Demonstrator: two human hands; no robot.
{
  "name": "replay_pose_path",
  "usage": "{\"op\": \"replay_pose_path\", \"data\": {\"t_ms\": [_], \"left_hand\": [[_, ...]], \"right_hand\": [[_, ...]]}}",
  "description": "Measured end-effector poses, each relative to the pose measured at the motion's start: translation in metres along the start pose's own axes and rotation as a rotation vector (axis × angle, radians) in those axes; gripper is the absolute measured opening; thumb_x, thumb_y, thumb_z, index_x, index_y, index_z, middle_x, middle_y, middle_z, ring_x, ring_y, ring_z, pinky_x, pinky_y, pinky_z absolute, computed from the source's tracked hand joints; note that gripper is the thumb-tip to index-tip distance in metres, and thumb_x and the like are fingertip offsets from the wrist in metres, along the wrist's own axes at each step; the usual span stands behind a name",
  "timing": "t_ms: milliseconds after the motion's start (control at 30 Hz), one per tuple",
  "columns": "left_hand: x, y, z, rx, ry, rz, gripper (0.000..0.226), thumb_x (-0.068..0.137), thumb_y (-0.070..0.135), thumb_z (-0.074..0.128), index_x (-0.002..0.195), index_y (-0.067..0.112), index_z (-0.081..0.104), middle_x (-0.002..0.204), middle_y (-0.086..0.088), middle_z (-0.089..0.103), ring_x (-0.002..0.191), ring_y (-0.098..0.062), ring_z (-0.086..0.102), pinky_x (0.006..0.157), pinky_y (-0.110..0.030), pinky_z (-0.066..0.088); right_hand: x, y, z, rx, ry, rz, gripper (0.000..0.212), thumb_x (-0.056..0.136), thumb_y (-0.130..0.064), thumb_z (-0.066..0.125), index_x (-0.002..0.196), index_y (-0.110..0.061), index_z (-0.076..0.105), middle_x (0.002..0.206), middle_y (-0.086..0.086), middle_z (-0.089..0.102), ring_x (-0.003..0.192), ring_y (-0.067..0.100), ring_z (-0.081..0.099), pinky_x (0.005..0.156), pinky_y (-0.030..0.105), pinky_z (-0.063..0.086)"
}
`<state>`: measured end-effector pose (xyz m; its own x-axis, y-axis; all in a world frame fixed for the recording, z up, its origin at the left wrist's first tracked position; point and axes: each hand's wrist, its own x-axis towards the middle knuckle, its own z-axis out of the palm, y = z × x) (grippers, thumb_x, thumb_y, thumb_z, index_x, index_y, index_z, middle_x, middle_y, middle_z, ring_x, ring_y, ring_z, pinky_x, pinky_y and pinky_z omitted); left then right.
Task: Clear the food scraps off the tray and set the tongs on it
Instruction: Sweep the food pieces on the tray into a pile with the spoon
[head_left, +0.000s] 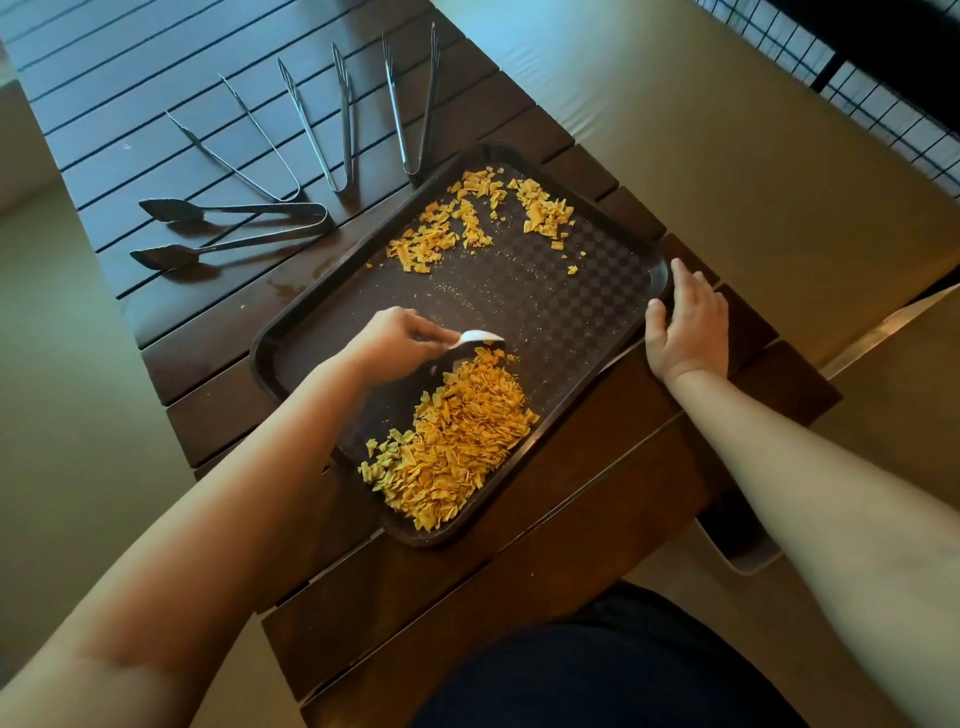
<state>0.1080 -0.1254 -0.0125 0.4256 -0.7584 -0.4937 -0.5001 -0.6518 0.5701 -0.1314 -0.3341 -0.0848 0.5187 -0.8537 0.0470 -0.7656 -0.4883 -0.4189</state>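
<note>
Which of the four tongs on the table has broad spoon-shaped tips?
The tongs nearest the left hand, lying leftmost. Their tips are broad and rounded; the other three pairs end in narrow tips.

Scraps (457, 441) on brown tray (597, 291)

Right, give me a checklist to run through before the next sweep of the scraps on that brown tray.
1. Left hand grips the white scraper: ok.
2. Right hand rests on the rim of the brown plastic tray, steadying it: ok.
3. Orange food scraps gathered in the near pile: ok.
4. Far scraps cleared: not ok.
5. Four metal tongs clear of the tray, on the dark slatted table: ok.
6. Container for the scraps in view: cannot tell.
</note>
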Motion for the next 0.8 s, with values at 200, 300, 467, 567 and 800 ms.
{"op": "replay_pose_path", "data": {"t_ms": [200, 300, 467, 567, 800], "left_hand": [[-0.002, 0.003, -0.008, 0.064, -0.11, 0.014, 0.022, 0.088, 0.018, 0.062, 0.1, 0.034, 0.068, 0.085, 0.012, 0.05, 0.084, -0.009, 0.046, 0.068, -0.022, 0.036], [0.004, 0.013, -0.005, 0.041, 0.031, 0.09, 0.022, 0.088, 0.022, 0.062, 0.108, 0.027, 0.069, 0.082, 0.012, 0.047, 0.081, -0.006, 0.043, 0.075, -0.024, 0.036], [0.014, 0.027, 0.006, 0.152, 0.028, 0.148, 0.027, 0.09, 0.027, 0.058, 0.116, 0.028, 0.065, 0.095, 0.002, 0.051, 0.087, -0.013, 0.05, 0.076, -0.029, 0.044], [0.013, 0.026, 0.008, 0.124, -0.039, 0.132, 0.026, 0.089, 0.023, 0.06, 0.114, 0.027, 0.066, 0.083, 0.01, 0.045, 0.075, -0.005, 0.044, 0.065, -0.019, 0.037], [0.01, 0.024, -0.003, 0.17, -0.16, 0.12, 0.023, 0.089, 0.02, 0.06, 0.11, 0.028, 0.067, 0.094, 0.011, 0.056, 0.088, -0.006, 0.051, 0.076, -0.021, 0.038]], "right_hand": [[0.0, 0.0, 0.0, 0.003, -0.003, 0.006, 0.062, 0.091, -0.041, 0.025, 0.146, -0.011, 0.029, 0.149, 0.012, 0.035, 0.141, 0.027, 0.025, 0.116, 0.043, 0.015], [0.001, -0.001, 0.0, 0.001, -0.009, 0.013, 0.063, 0.091, -0.041, 0.024, 0.146, -0.011, 0.028, 0.15, 0.012, 0.034, 0.142, 0.027, 0.024, 0.117, 0.043, 0.015], [0.001, -0.001, 0.0, 0.0, -0.012, 0.019, 0.063, 0.091, -0.042, 0.024, 0.146, -0.012, 0.029, 0.15, 0.011, 0.034, 0.142, 0.026, 0.024, 0.116, 0.043, 0.014], [0.001, -0.001, 0.0, 0.002, -0.011, 0.014, 0.062, 0.091, -0.041, 0.025, 0.146, -0.011, 0.029, 0.149, 0.012, 0.035, 0.141, 0.027, 0.025, 0.116, 0.043, 0.015], [0.002, -0.001, 0.001, 0.003, -0.009, 0.01, 0.062, 0.091, -0.04, 0.025, 0.145, -0.01, 0.03, 0.148, 0.013, 0.036, 0.141, 0.028, 0.025, 0.116, 0.043, 0.015]]}}
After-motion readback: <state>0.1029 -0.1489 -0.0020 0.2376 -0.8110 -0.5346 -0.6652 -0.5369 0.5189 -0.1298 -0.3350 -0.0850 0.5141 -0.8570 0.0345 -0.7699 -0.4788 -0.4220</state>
